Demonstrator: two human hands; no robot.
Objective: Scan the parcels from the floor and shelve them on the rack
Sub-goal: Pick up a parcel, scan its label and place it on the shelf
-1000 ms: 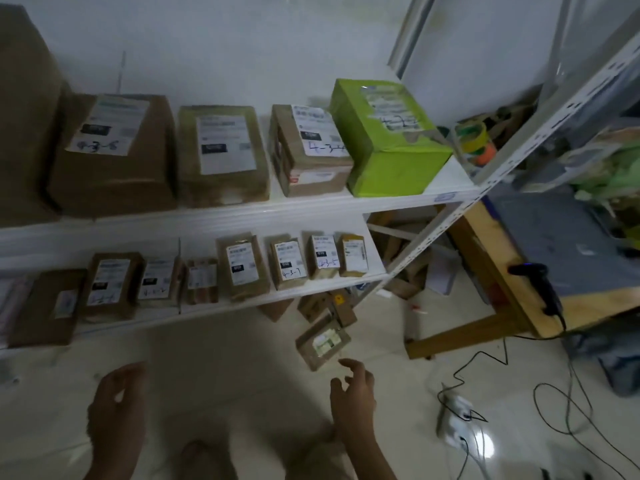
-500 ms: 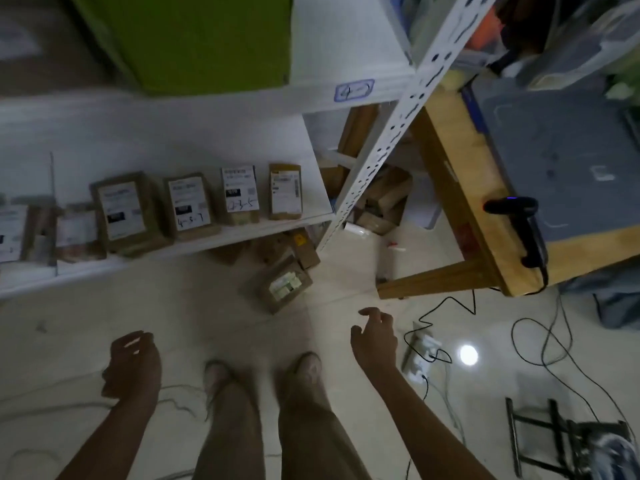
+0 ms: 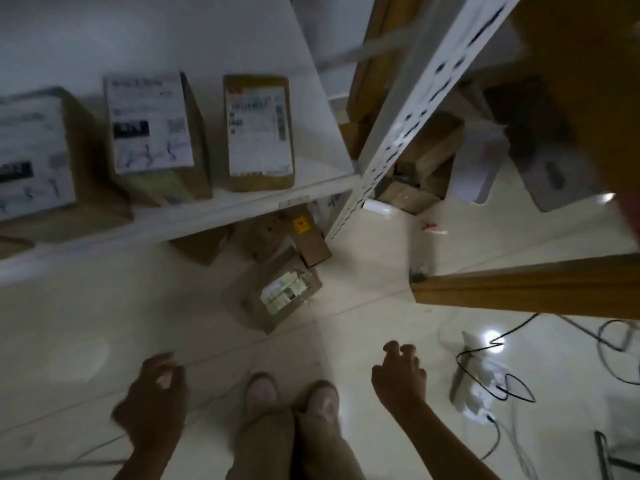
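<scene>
A pale tiled floor (image 3: 86, 341) fills the lower half of this dim, blurred view. A white rack (image 3: 207, 218) crosses above it, and its perforated upright (image 3: 408, 109) slants up to the right. Motion blur smears every label, so no print or handwriting can be read. Three shelved parcels sit in a row on the rack's shelf. The left one (image 3: 34, 157) is cut off by the frame edge, while the middle one (image 3: 156, 133) and the right one (image 3: 258, 133) show whole, each with a white label facing up. One labelled parcel (image 3: 282, 294) lies in the open on the floor just in front of the rack, pale label up, well ahead of both hands. Behind it at least three brown boxes (image 3: 311, 242) are tucked under the shelf, partly hidden by its front edge. More cardboard (image 3: 426, 157) past the upright is too murky to count. A wooden beam (image 3: 519, 289) enters from the right, cut off by the frame. One white power strip (image 3: 481, 386) lies at right with black cables (image 3: 512, 386) looped over it. The left hand (image 3: 156, 389) and right hand (image 3: 398, 372) hang over the floor on either side of two shoes (image 3: 263, 393), fingers loosely curled and holding nothing. The left hand is heavily blurred.
</scene>
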